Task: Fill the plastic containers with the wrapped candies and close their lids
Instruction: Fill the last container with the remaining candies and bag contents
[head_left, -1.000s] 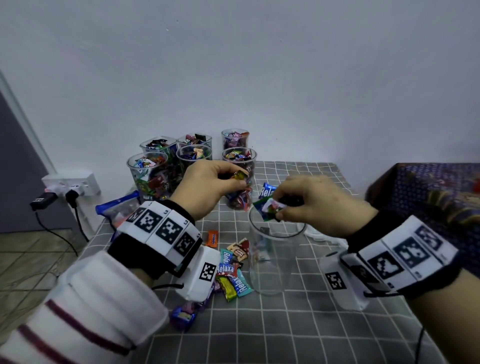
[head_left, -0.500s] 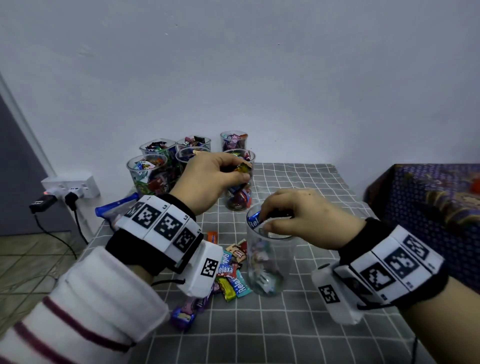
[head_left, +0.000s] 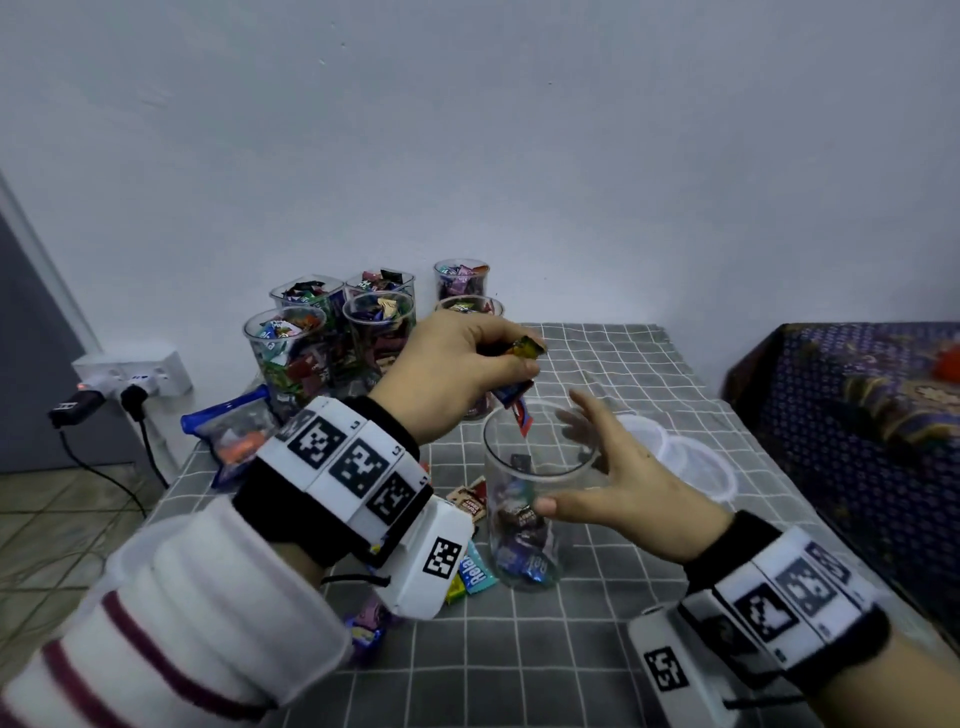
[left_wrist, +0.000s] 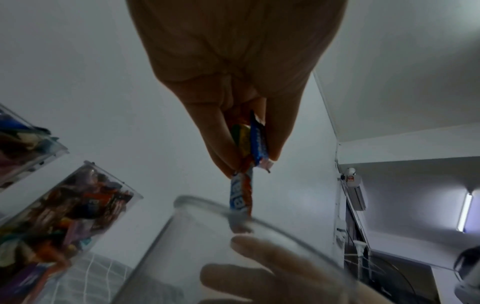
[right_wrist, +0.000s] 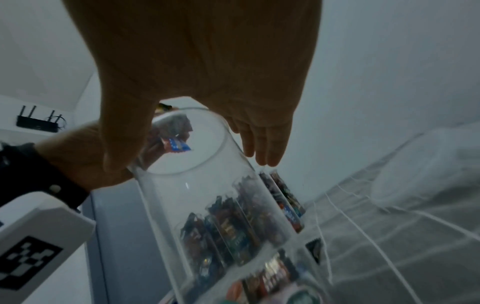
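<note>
Clearly the filling step is in hand: the left hand (head_left: 457, 374) pinches several wrapped candies (left_wrist: 249, 148) directly above the clear container (head_left: 524, 499), which stands partly filled on the checked table (head_left: 571, 649). The right hand (head_left: 623, 483), fingers spread and holding nothing, flanks the rim. Next the pinch should loosen so the candies drop inside.

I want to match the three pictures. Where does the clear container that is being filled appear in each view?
Head: the clear container stands at lower centre on the grey checked cloth.
Left wrist: it fills the bottom centre, rim tilted, blurred.
Right wrist: it runs diagonally through the centre.
Shared landmark: the blue and red candy, pinched by the left hand, hangs at the rim in all three.
</note>
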